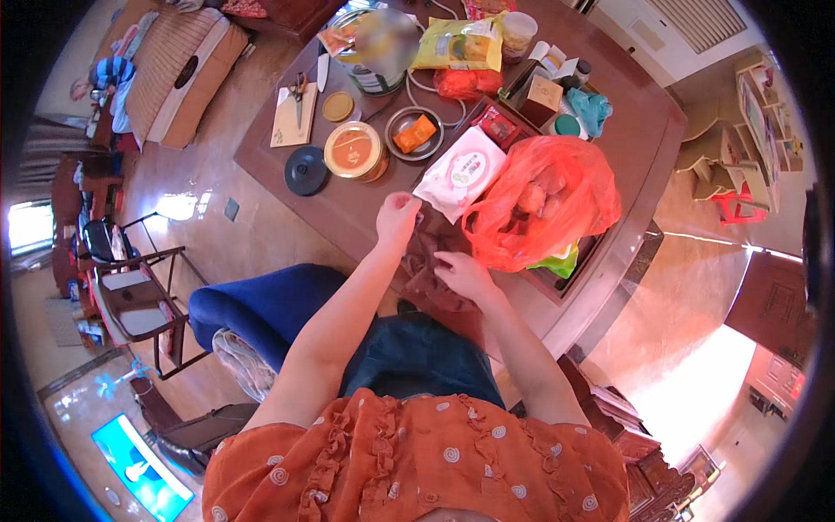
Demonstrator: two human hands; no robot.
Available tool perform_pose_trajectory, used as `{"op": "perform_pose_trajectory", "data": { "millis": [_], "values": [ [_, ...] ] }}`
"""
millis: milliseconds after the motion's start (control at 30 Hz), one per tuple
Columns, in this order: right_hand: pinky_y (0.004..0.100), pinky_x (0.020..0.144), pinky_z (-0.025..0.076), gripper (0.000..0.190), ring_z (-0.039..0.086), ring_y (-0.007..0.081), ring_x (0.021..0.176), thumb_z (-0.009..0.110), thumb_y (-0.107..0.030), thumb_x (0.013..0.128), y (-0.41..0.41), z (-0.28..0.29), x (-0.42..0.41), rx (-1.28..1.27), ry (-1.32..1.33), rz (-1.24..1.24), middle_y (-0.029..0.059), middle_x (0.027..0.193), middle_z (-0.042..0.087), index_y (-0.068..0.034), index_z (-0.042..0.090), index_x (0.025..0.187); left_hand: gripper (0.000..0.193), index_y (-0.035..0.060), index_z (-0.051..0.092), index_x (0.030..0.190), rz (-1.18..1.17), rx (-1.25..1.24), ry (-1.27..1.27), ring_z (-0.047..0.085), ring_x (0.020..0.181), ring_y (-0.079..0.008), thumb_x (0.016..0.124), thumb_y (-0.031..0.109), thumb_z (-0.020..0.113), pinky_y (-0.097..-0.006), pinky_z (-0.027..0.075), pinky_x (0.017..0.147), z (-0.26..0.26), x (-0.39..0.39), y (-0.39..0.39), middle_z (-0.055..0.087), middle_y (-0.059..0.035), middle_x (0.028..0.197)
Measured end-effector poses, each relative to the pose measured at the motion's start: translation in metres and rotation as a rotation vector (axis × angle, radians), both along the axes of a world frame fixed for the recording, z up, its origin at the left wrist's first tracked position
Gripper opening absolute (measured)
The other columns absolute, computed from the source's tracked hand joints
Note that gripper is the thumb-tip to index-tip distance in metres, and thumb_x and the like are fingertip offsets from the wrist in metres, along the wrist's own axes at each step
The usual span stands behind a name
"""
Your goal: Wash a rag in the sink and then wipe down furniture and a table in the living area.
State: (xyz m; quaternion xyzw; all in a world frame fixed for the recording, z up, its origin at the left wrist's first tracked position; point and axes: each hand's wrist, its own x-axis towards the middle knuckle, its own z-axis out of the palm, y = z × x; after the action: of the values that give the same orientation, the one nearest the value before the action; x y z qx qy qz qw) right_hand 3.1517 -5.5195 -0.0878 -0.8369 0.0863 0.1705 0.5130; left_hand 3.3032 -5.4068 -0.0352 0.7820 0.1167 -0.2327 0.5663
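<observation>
A thin, dark maroon cloth, crumpled, hangs at the table's near edge, above my lap. The upper end of this cloth is pinched in the fingers of my left hand. Lower and to the right, my right hand has its curled fingers on the cloth's side. Just beyond my hands lies a white and pink pack of wipes. A red plastic bag with lumpy contents sits to the right of it, close to my right hand.
On the brown table stand a lidded jar, a black lid and a metal bowl with an orange packet. Scissors lie on a board near a knife. A blue-covered seat is at left.
</observation>
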Motion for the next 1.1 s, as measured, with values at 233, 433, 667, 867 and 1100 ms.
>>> {"op": "perform_pose_trajectory", "data": {
  "millis": [233, 433, 667, 867, 1100],
  "values": [
    [0.0295, 0.072, 0.048, 0.033, 0.059, 0.0183, 0.078, 0.062, -0.022, 0.084, -0.054, -0.051, 0.041, 0.399, -0.094, -0.872, 0.0085, 0.098, 0.060, -0.008, 0.057, 0.114, 0.076, -0.0035, 0.054, 0.118, -0.397, 0.464, -0.085, 0.063, 0.092, -0.0297, 0.064, 0.047, 0.071, -0.0363, 0.049, 0.082, -0.039, 0.037, -0.043, 0.064, -0.0188, 0.101],
    [0.0320, 0.079, 0.047, 0.035, 0.057, 0.0225, 0.089, 0.067, -0.017, 0.076, -0.048, 0.033, 0.068, -0.155, -0.158, -0.643, 0.0116, 0.098, 0.055, -0.007, 0.058, 0.109, 0.077, -0.0041, 0.053, 0.117, -0.374, 0.219, 0.085, 0.062, 0.094, -0.0223, 0.063, 0.047, 0.076, -0.0325, 0.047, 0.081, -0.036, 0.047, -0.026, 0.062, -0.0165, 0.106],
    [0.0350, 0.072, 0.047, 0.031, 0.057, 0.0253, 0.075, 0.068, -0.021, 0.077, -0.052, -0.003, 0.100, 0.040, -0.236, -0.639, 0.0118, 0.091, 0.055, -0.005, 0.058, 0.102, 0.069, -0.0042, 0.054, 0.117, -0.468, 0.152, 0.085, 0.061, 0.088, -0.0154, 0.067, 0.038, 0.077, -0.0282, 0.048, 0.078, -0.060, 0.056, -0.013, 0.064, -0.0108, 0.100],
    [0.0377, 0.077, 0.046, 0.025, 0.058, 0.0303, 0.089, 0.062, -0.018, 0.083, -0.050, 0.043, 0.138, -0.339, -0.085, -0.642, 0.0175, 0.100, 0.057, -0.002, 0.055, 0.101, 0.066, 0.0005, 0.055, 0.119, -0.507, -0.037, 0.156, 0.062, 0.075, -0.0150, 0.070, 0.040, 0.074, -0.0272, 0.050, 0.069, -0.058, 0.049, 0.024, 0.064, -0.0071, 0.085],
    [0.0406, 0.082, 0.046, 0.030, 0.058, 0.0346, 0.095, 0.059, -0.024, 0.084, -0.127, 0.023, 0.214, -0.439, -0.427, -0.674, 0.0186, 0.098, 0.061, -0.004, 0.057, 0.106, 0.057, 0.0003, 0.057, 0.115, -0.369, -0.099, 0.336, 0.060, 0.081, -0.0137, 0.074, 0.036, 0.074, -0.0271, 0.048, 0.073, -0.031, 0.033, 0.092, 0.063, -0.0077, 0.094]
  ]
}}
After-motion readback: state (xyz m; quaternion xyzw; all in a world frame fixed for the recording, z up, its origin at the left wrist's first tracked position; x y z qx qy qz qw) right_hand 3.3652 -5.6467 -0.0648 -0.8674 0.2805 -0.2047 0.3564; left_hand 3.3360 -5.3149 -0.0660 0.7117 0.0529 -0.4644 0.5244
